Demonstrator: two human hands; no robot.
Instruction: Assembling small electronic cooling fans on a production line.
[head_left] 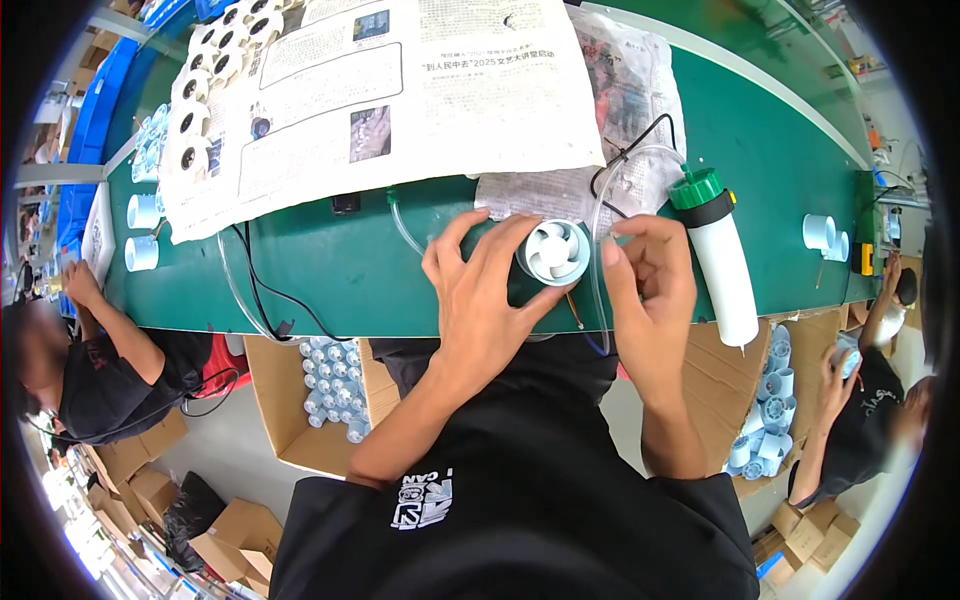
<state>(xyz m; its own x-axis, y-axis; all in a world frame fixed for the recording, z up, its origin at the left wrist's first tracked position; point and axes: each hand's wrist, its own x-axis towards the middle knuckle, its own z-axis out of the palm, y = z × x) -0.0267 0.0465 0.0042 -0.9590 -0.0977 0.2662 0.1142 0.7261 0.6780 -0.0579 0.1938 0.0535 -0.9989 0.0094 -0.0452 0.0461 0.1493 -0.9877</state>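
Observation:
A small round plastic fan housing (556, 252), pale blue-white with curved blades inside, rests on the green bench in front of me. Around its left and near sides, the fingers and thumb of my left hand (482, 285) are closed. A short thin wire (574, 310) sticks out below it. My right hand (652, 285) is just right of the housing, its fingers curled and thumb close to the index finger; anything held there is too small to make out. Beside this hand runs a clear tube (598, 235). Farther right lies a white dispensing cartridge (724, 265) with a green cap.
Newspaper sheets (480, 110) cover the bench's far part, with rows of white round parts (194, 122) along their left. Loose housings (818, 232) stand to the right. Cardboard boxes (275, 400) of similar parts are below the near edge. Co-workers sit on both sides.

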